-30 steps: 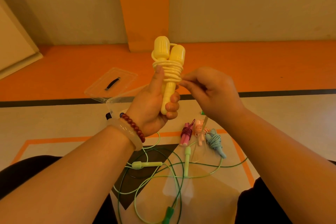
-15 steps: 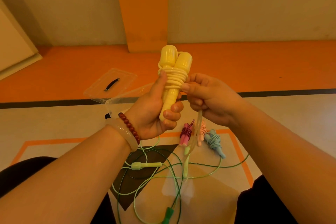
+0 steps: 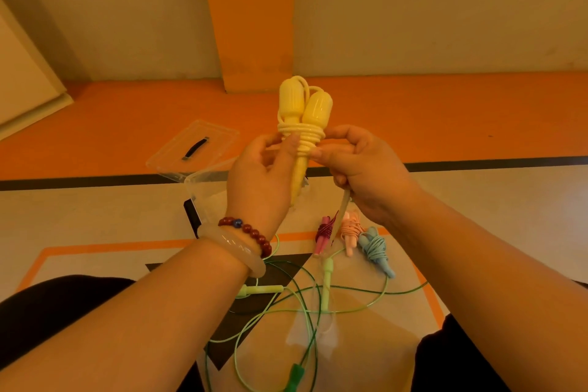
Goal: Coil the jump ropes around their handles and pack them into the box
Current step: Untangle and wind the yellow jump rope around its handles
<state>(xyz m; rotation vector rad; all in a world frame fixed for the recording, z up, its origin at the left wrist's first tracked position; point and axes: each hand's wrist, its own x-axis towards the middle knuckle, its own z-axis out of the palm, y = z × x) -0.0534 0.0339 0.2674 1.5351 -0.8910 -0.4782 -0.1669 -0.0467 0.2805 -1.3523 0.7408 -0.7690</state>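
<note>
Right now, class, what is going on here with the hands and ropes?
A person's left hand grips the handles of a yellow plastic jump rope, its cord coiled round them, while the right hand pinches the coil. A magenta rope, a pink rope and a blue rope lie coiled on the floor beside loose green ropes. The clear plastic box stands open.

This is looking like an indoor sports or activity hall rather than a home. A person is sitting directly on a smooth cream floor [image 3: 95, 216] that is showing court-style markings: a wide orange band [image 3: 445, 118], a black line [image 3: 477, 164] running across, and an orange-outlined panel [image 3: 111, 244]. A plain wall [image 3: 429, 9] with an orange pillar [image 3: 245, 16] is rising behind. Coiled jump ropes [image 3: 350, 232] are lying on the floor near a clear plastic box [image 3: 203, 191].
</note>
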